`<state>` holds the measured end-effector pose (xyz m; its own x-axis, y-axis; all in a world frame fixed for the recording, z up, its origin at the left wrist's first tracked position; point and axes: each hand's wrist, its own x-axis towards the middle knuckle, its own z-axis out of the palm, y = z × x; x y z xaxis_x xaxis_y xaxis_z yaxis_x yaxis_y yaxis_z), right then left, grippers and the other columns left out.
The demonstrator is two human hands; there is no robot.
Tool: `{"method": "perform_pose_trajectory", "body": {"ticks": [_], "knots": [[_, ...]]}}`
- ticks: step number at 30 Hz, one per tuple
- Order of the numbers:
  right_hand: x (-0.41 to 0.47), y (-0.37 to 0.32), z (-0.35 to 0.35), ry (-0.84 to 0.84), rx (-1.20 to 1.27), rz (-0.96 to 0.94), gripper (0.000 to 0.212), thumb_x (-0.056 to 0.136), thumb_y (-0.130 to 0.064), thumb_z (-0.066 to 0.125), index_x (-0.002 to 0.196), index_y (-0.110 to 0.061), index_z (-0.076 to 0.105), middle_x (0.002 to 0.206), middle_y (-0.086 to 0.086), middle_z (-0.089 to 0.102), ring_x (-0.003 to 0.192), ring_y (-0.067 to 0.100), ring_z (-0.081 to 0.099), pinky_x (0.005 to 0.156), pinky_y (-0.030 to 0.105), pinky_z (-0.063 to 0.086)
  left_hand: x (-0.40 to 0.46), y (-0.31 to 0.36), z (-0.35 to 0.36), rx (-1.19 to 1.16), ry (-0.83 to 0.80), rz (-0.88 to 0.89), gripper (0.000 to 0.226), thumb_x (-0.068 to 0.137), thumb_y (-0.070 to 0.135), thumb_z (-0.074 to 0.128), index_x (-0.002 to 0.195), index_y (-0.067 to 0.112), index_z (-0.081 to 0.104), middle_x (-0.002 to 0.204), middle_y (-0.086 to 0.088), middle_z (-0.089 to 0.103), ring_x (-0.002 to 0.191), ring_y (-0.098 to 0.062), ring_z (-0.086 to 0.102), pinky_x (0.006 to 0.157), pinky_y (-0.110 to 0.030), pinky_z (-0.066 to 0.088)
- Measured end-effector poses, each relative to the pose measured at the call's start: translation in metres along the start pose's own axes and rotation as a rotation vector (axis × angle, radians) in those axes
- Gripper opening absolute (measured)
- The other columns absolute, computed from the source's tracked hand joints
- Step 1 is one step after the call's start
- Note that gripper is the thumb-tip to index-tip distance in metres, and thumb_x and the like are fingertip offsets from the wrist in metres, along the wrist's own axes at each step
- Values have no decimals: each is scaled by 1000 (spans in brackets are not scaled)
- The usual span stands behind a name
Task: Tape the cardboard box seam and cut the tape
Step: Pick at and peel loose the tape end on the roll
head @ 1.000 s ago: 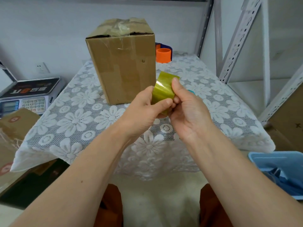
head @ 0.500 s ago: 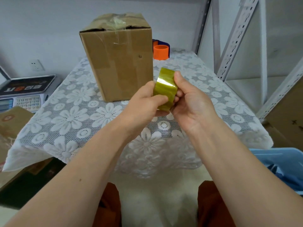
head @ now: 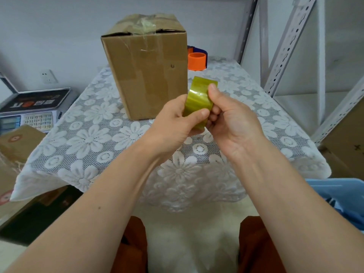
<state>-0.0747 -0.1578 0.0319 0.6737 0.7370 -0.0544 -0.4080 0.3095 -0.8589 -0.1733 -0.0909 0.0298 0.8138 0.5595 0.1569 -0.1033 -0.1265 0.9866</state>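
Observation:
A tall brown cardboard box (head: 149,75) stands upright on the lace-covered table (head: 88,138), its top flaps bearing crumpled clear tape. In front of it, above the table, I hold a roll of yellowish clear tape (head: 200,99) with both hands. My left hand (head: 175,123) grips the roll's left side, thumb pressed across its outer face. My right hand (head: 230,119) holds the right side, thumb on the upper face and fingers curled behind. No loose tape end shows.
An orange and blue tape dispenser (head: 197,59) sits behind the box at the right. A weighing scale (head: 33,109) and cardboard boxes (head: 17,142) lie at the left. Metal shelf uprights (head: 283,46) rise at the right, with a blue bin (head: 342,196) below.
Both hands have kept the roll and shifted it slightly; my right thumb has slid along the roll's face. The view has tipped a little, so the box sits higher and closer.

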Motion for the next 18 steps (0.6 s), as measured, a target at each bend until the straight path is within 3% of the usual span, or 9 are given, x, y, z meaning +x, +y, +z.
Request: {"method": "perform_pose_trajectory", "body": {"ticks": [4,9,12,14,18], "knots": [[-1,1,0,-5,42,41,31,85,-25,67,60,-18,50,43,-8,39,45,7,37,51,20,40,-1,2,-4,-1,-30,-26,35,82,15,58,111,-4,57,93,-9,64,89,-21,58,96,-52,47],[-2,1,2,53,12,-4,33,85,-24,66,59,-16,48,42,-7,37,47,9,34,57,24,37,-1,2,-5,-69,-49,-86,29,82,20,60,105,4,62,90,-4,68,88,-16,62,94,-47,49],[-5,0,3,42,5,-31,34,85,-23,67,58,-15,49,42,-7,40,47,8,39,59,23,42,-3,3,-3,-66,115,-101,33,80,25,72,100,-1,66,92,-16,71,87,-21,67,87,-45,56],[-7,3,5,51,-14,-40,36,86,-20,66,54,-14,50,40,-8,45,40,4,44,54,19,44,-4,1,1,26,218,-71,25,80,22,74,93,2,71,85,-14,73,79,-20,70,76,-41,60],[-5,6,6,105,-38,-13,34,85,-22,68,55,-17,51,50,-3,40,41,6,39,47,18,40,-3,-2,2,35,245,-25,13,84,11,70,89,-1,71,75,-11,67,67,-15,65,62,-26,60]]}}
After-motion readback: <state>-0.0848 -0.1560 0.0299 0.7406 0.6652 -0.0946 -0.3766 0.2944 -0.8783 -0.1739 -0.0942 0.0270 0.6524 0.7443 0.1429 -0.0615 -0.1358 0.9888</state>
